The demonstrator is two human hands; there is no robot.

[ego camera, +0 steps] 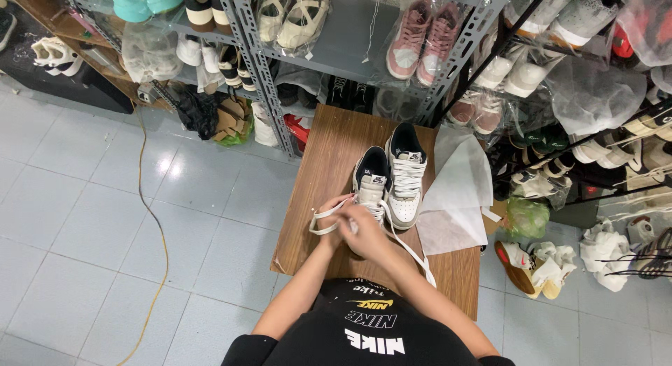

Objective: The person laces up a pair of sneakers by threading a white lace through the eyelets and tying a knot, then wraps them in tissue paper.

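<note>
Two white and black sneakers stand side by side on a small wooden table point(322, 191). The left sneaker point(372, 180) is the nearer one, and the right sneaker point(406, 173) is fully laced. My left hand point(334, 224) and my right hand point(365, 233) meet at the toe of the left sneaker. Both hands pinch its white lace point(323, 221), which loops out to the left. A second lace end point(413, 250) trails down over the table toward me.
White wrapping paper point(458, 191) lies on the table's right side. Metal shelves point(259, 65) packed with bagged shoes stand behind the table and to the right. More shoes point(532, 264) lie on the tiled floor at right. A yellow cable point(159, 233) runs across the floor at left.
</note>
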